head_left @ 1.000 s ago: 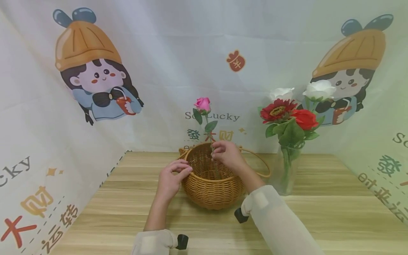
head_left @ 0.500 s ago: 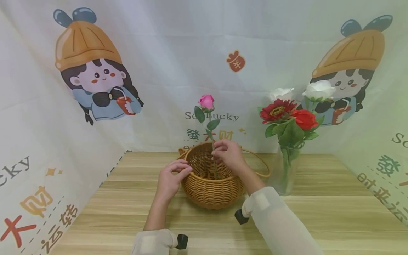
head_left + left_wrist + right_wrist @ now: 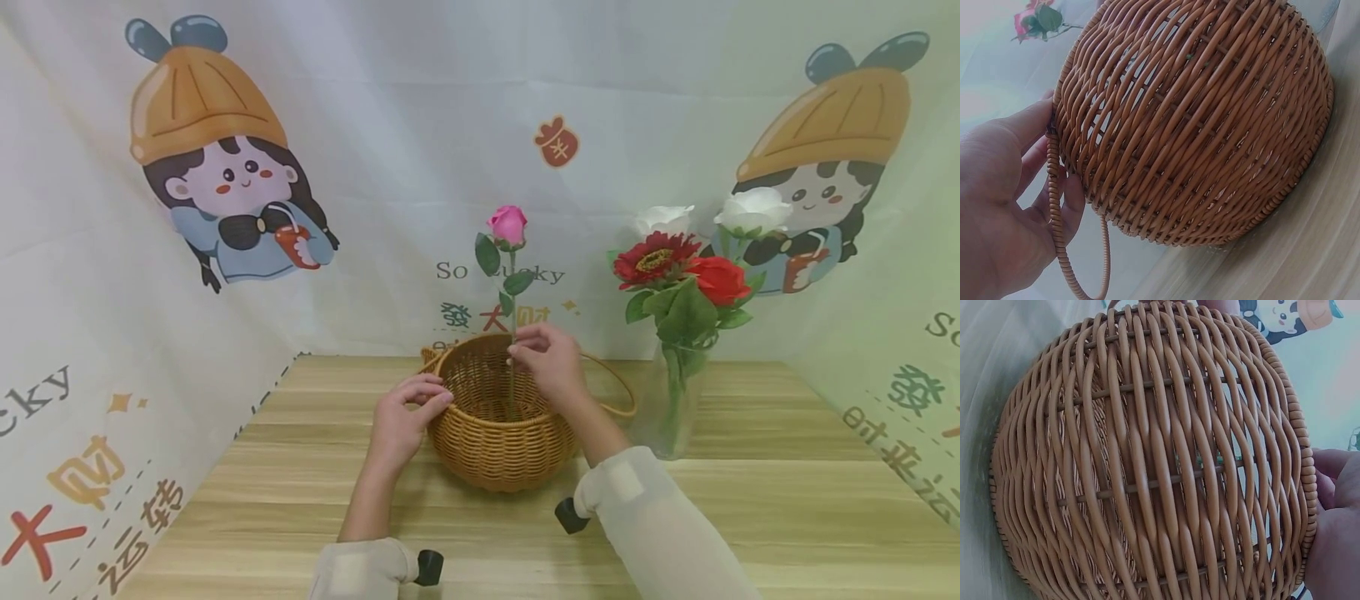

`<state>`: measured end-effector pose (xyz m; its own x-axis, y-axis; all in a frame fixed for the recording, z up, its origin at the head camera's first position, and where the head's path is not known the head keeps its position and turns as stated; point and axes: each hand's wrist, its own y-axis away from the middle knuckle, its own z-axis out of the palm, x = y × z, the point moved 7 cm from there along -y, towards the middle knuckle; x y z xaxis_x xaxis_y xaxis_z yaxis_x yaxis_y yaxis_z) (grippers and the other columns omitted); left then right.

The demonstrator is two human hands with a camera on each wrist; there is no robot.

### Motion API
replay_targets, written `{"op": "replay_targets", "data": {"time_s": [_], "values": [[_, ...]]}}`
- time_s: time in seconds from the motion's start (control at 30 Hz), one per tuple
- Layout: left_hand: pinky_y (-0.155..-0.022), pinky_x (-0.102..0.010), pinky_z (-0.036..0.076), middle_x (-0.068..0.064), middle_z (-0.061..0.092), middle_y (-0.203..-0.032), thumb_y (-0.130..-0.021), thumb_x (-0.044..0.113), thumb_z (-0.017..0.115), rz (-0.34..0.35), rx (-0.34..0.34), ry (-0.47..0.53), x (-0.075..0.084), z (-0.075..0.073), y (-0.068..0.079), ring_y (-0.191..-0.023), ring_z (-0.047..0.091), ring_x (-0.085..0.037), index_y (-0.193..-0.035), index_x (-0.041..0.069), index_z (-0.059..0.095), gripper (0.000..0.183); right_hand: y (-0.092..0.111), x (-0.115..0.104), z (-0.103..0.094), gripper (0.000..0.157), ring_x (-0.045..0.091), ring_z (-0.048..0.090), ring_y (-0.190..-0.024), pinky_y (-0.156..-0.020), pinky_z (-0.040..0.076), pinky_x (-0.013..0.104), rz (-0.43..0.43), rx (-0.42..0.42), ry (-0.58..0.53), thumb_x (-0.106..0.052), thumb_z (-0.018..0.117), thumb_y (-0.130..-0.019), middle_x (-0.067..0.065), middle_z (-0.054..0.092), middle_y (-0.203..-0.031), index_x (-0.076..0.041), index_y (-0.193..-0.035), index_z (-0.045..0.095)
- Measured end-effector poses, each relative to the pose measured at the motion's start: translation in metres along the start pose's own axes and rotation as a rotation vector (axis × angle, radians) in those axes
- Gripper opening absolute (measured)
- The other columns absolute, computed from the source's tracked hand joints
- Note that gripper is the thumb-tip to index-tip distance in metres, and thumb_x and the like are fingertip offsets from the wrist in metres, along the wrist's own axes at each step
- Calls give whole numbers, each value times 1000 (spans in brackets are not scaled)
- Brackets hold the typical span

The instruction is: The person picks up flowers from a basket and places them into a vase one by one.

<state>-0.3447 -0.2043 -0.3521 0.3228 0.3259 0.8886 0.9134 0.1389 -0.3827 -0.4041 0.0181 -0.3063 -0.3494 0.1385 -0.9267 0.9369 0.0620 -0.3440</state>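
A brown wicker basket (image 3: pixel 502 457) stands upright on the table in the head view. My left hand (image 3: pixel 405 418) pinches its left rim between thumb and fingers; the left wrist view shows these fingers beside the hanging wicker handle (image 3: pixel 1055 206). Above the basket's opening, my right hand (image 3: pixel 553 365) pinches the stem of a pink rose (image 3: pixel 507 226) with green leaves. The rose is nearly vertical, and its lower stem reaches down inside the basket. In the right wrist view the basket wall (image 3: pixel 1154 462) covers most of the picture and hides the stem's end.
Right of the basket stands a clear vase (image 3: pixel 670 417) with two white roses (image 3: pixel 752 212), a red rose (image 3: pixel 717 280) and a dark red flower (image 3: pixel 655 260). The wicker handle's other loop (image 3: pixel 621 385) lies between basket and vase. A printed curtain (image 3: pixel 390 125) closes off the back and sides.
My right hand has moved slightly right with the pink rose, whose head has risen and shifted right as the stem straightened. The left hand and basket have stayed in place.
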Motion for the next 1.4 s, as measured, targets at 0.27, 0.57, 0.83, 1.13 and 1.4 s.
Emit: {"op": "replay_targets", "data": {"time_s": [0.27, 0.57, 0.83, 1.13, 1.4], "values": [[-95, -41, 40, -2, 66, -114, -84, 15, 77, 22, -2, 4, 3, 2, 0, -95, 56, -21, -88, 5, 75, 11, 4, -5, -8, 23, 22, 67, -71, -75, 56, 44, -45, 54, -97, 3, 69, -87, 18, 69, -93, 8, -108, 63], [-93, -40, 41, -2, 66, -114, -84, 15, 78, 21, 2, 5, 3, 3, -1, -94, 57, -20, -88, 5, 75, 12, 11, -14, -15, 22, 15, 66, -68, -68, 56, 31, -81, 105, -161, 8, 68, -86, 21, 68, -91, 11, -107, 62], [-91, -39, 41, -7, 66, -117, -84, 18, 78, 23, 5, 20, 2, 1, 0, -97, 56, -23, -92, 2, 75, 18, 21, -15, -26, 21, 10, 66, -74, -70, 56, 28, -96, 206, -176, 8, 68, -86, 19, 68, -93, 9, -106, 63], [-84, -36, 43, -2, 67, -113, -84, 16, 78, 22, 5, -10, 2, -1, -1, -93, 55, -20, -88, 5, 75, 13, 28, -35, -49, 20, 6, 64, -68, -65, 55, 25, -202, 333, -178, 12, 67, -85, 21, 67, -89, 13, -103, 62], [-87, -37, 42, -3, 67, -113, -84, 15, 78, 19, 10, -12, -1, -2, -1, -93, 55, -21, -88, 4, 75, 12, 34, -52, -73, 22, 8, 65, -72, -69, 55, 28, -265, 428, -193, 8, 68, -86, 19, 67, -92, 13, -106, 60]]}}
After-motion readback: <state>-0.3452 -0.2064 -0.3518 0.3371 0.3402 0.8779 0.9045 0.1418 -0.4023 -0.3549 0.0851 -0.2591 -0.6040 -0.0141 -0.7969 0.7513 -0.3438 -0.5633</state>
